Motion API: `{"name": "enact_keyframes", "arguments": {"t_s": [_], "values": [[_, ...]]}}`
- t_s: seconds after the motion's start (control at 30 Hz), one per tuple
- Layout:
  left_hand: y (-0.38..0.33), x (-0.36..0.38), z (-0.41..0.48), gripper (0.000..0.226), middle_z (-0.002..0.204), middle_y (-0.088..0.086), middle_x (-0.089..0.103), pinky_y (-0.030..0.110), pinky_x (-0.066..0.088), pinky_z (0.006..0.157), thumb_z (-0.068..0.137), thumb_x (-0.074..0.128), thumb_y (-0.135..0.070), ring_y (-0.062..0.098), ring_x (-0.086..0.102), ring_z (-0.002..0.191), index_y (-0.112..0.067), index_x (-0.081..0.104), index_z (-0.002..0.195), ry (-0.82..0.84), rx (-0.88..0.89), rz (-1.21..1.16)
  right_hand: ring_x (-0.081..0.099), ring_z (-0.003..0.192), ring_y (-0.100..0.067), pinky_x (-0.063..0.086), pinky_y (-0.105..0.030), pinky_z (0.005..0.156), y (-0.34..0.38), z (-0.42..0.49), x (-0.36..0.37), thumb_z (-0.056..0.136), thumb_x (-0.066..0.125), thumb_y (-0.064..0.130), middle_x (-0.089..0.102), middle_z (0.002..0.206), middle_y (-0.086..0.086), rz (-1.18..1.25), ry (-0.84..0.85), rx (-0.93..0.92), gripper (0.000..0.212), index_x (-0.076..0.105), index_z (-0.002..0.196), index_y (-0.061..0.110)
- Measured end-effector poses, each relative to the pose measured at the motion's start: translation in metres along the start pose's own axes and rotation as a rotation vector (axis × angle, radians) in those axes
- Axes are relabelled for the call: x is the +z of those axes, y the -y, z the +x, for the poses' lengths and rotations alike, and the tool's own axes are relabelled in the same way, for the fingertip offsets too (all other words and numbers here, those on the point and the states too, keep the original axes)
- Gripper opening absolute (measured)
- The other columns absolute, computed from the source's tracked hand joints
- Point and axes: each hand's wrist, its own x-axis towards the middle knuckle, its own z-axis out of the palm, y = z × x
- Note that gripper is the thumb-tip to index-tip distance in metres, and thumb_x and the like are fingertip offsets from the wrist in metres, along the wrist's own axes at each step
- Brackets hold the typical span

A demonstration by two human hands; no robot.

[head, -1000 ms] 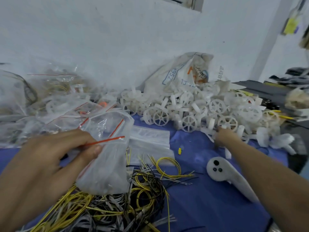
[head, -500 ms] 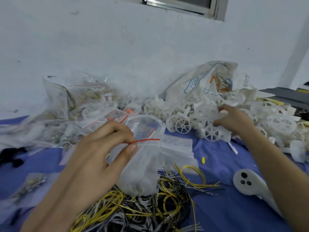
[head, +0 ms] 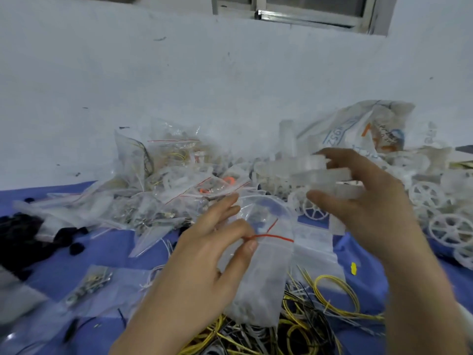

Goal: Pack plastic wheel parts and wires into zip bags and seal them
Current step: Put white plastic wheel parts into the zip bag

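My left hand (head: pixel 204 254) pinches the red-striped mouth of a clear zip bag (head: pixel 263 272), which hangs open above the wires. My right hand (head: pixel 366 201) grips a stack of white plastic wheel parts (head: pixel 320 172), blurred by motion, just above and right of the bag's mouth. More white wheels (head: pixel 448 226) lie heaped at the right. A tangle of yellow, black and white wires (head: pixel 307 326) lies on the blue cloth below the bag.
Filled zip bags (head: pixel 174 190) are piled at the back left against the white wall. A large printed sack (head: pixel 363 129) sits behind the wheels. Empty zip bags (head: pixel 314 242) lie flat mid-table. Small black parts (head: pixel 23 239) lie at the left, and a bag of metal bits (head: pixel 89 283) lies nearer.
My right hand has lifted a stack of wheel parts out of the pile and carried it left towards the bag. My left hand still holds the bag's mouth. The view has tilted up.
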Motion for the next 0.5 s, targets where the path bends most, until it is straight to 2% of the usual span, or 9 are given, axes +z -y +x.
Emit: {"name": "enact_keyframes", "arguments": {"t_s": [0.1, 0.23, 0.3, 0.37, 0.47, 0.5], "values": [[0.0, 0.002, 0.0, 0.011, 0.15, -0.014, 0.034, 0.006, 0.028, 0.1, 0.088, 0.048, -0.044, -0.017, 0.025, 0.132, -0.051, 0.05, 0.079, -0.009, 0.038, -0.002, 0.049, 0.094, -0.023, 0.028, -0.02, 0.073, 0.001, -0.004, 0.005, 0.069, 0.079, 0.013, 0.055, 0.099, 0.016, -0.262, 0.04, -0.23, 0.055, 0.057, 0.107, 0.047], [0.001, 0.004, 0.0, 0.014, 0.149, -0.006, 0.039, 0.003, 0.031, 0.082, 0.09, 0.048, -0.046, -0.02, 0.014, 0.133, -0.052, 0.051, 0.077, -0.031, 0.027, 0.028, 0.042, 0.094, -0.02, 0.032, -0.025, 0.078, 0.002, -0.003, 0.016, 0.069, 0.08, 0.009, 0.058, 0.101, 0.008, -0.282, 0.09, -0.328, 0.053, 0.066, 0.113, 0.036], [0.003, 0.002, 0.0, 0.016, 0.149, -0.005, 0.039, -0.003, 0.028, 0.085, 0.091, 0.052, -0.044, -0.014, 0.017, 0.136, -0.049, 0.055, 0.076, -0.067, 0.015, 0.001, 0.043, 0.093, -0.022, 0.034, -0.029, 0.077, 0.0, -0.002, 0.019, 0.067, 0.081, 0.006, 0.061, 0.101, 0.005, -0.302, 0.074, -0.361, 0.055, 0.067, 0.112, 0.035], [0.003, 0.0, -0.001, 0.013, 0.148, -0.009, 0.038, -0.004, 0.025, 0.09, 0.091, 0.054, -0.043, -0.015, 0.021, 0.134, -0.041, 0.059, 0.079, -0.073, 0.008, -0.016, 0.047, 0.092, -0.027, 0.037, -0.031, 0.075, -0.001, -0.003, 0.019, 0.064, 0.081, 0.001, 0.063, 0.1, 0.003, -0.331, 0.047, -0.384, 0.058, 0.068, 0.111, 0.034], [0.004, -0.002, -0.001, 0.014, 0.143, -0.018, 0.04, 0.0, 0.032, 0.087, 0.087, 0.051, -0.044, -0.018, 0.035, 0.125, -0.033, 0.057, 0.08, -0.091, 0.048, 0.004, 0.048, 0.095, -0.03, 0.038, -0.031, 0.076, -0.002, -0.002, 0.017, 0.063, 0.08, -0.001, 0.063, 0.101, 0.004, -0.341, 0.01, -0.412, 0.056, 0.07, 0.106, 0.033], [0.004, -0.002, -0.001, 0.017, 0.143, -0.018, 0.04, 0.002, 0.032, 0.088, 0.085, 0.048, -0.045, -0.016, 0.034, 0.128, -0.032, 0.057, 0.08, -0.107, 0.061, 0.011, 0.048, 0.096, -0.029, 0.037, -0.03, 0.077, -0.002, -0.002, 0.016, 0.064, 0.08, 0.001, 0.063, 0.102, 0.005, -0.33, 0.004, -0.423, 0.053, 0.07, 0.106, 0.033]]}}
